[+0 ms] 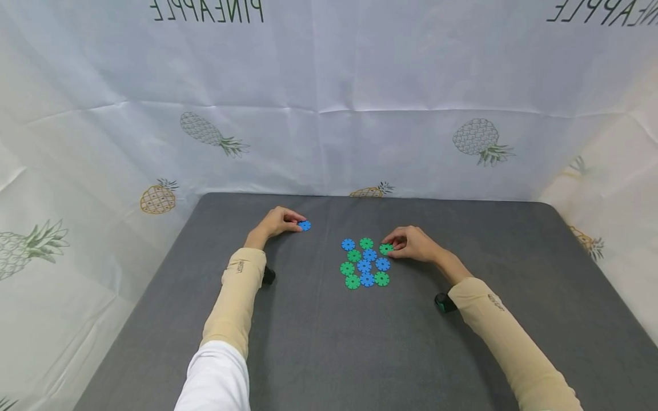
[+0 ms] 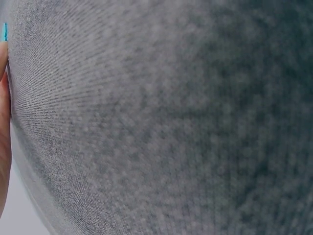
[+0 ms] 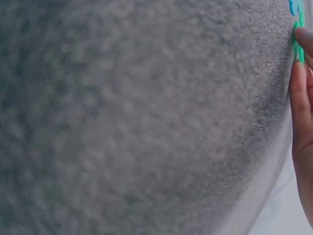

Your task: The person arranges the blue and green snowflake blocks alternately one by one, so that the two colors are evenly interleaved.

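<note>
My left hand (image 1: pixel 277 221) pinches a blue notched disc (image 1: pixel 305 226) between thumb and fingers, over the left back part of the table. To the right, the thumb and fingertips of my right hand (image 1: pixel 415 244) pinch a green notched disc (image 1: pixel 386 249) at the back right corner of a group of similar discs. That group lies flat in uneven rows, among them a blue disc (image 1: pixel 348 244) and a green disc (image 1: pixel 352 282). In the left wrist view only a strip of the hand (image 2: pixel 4 132) shows. The right wrist view catches the fingers and the green disc's edge.
A dark grey cloth (image 1: pixel 319 348) covers the table. Behind it hangs a pale curtain (image 1: pixel 329 148) printed with pineapples, meeting the table's back edge. A dark wrist camera (image 1: pixel 445 303) sits under the right forearm, and another (image 1: pixel 269 275) beside the left.
</note>
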